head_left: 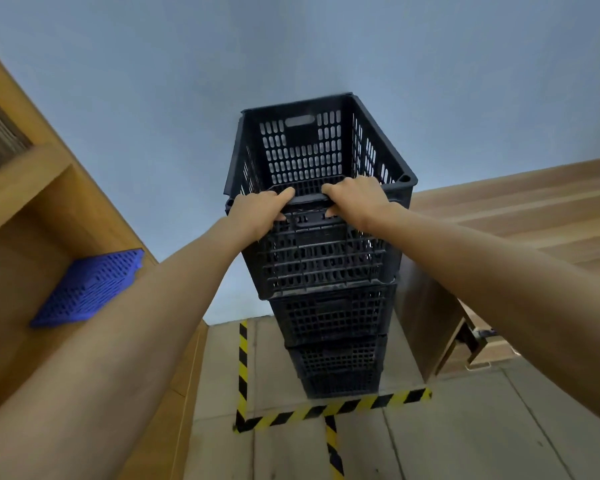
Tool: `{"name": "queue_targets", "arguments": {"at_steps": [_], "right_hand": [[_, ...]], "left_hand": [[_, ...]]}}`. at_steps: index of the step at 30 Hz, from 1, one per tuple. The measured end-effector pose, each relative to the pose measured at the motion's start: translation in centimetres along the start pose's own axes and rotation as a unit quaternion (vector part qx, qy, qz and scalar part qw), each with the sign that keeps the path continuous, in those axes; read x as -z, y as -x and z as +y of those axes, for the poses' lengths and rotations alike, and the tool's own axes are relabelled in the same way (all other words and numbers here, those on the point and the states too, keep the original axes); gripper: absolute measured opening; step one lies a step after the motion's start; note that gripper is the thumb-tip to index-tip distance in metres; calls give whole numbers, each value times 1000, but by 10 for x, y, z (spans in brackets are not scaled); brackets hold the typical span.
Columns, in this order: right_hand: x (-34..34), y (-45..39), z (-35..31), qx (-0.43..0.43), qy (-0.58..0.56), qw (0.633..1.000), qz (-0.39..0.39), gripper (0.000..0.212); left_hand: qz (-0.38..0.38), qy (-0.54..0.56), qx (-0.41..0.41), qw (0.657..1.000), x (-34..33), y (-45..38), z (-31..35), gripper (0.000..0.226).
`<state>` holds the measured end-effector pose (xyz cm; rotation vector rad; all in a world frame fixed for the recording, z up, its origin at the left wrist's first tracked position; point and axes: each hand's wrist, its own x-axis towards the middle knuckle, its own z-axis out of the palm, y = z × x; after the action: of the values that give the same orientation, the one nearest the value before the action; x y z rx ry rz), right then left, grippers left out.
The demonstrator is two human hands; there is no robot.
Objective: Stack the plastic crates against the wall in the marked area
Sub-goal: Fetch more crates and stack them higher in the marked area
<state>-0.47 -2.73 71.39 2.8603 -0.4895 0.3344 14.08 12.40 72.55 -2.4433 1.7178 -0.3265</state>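
Both hands grip the near rim of the top crate, a black slotted plastic box open at the top. The left hand curls over the rim near its left end, fingers inside and thumb on the outer face; the right hand clamps the same rim just beside it, toward the right. This crate sits atop a stack of black crates that stands on the floor against the blue wall, inside the corner marked by yellow-and-black tape. A blue crate lies on the wooden shelf unit at the left.
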Motion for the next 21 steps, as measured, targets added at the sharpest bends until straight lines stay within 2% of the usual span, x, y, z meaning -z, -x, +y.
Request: {"name": "queue_targets", "arguments": {"at_steps": [4,12,16,19,21], "right_hand": [[-8,2,17,-9,-25,1000,16,32],[-9,1,18,-17,-65,998,-14,30],[-15,14,10,-44,-68,997,-9,54],[-32,32,4,-29,-40,997,56,68],[-33,40,6,-24,-44,997,55,77]], "left_hand": [[12,8,6,1000,0,-9,11,30],[5,18,69,997,-1,-9,23,43],[-24,8,148,989,-4,-4,44,59],[19,28,178,983,-18,7,58,69],[32,49,177,982,-26,17,60,79]]}}
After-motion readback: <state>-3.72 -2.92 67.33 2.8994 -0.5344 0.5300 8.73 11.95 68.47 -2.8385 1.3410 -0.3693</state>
